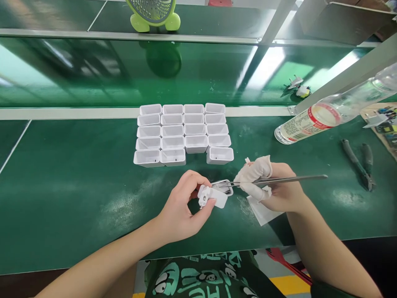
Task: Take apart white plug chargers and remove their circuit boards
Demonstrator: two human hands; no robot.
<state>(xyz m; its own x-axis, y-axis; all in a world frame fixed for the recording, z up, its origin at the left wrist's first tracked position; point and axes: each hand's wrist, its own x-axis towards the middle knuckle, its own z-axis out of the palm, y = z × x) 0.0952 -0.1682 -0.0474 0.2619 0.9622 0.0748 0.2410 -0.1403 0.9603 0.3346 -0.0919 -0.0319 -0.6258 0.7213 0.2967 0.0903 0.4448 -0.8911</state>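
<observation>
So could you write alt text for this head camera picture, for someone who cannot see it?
A person's left hand holds a small white plastic casing while the right hand, with white finger covers, pokes metal tweezers into it. Behind, on the green table, stand rows of open white casings; a plastic bottle and pliers lie to the right.

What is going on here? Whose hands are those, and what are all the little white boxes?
The camera sits on a person's head and looks down, so these are that person's own hands over a green table. The left hand holds one white plug shell. The right hand, with white covers on some fingers, holds metal tweezers whose tips reach into the shell. Behind them, more open white shells stand in neat rows. To the right lie a clear bottle and pliers. A green fan stands at the back.
</observation>
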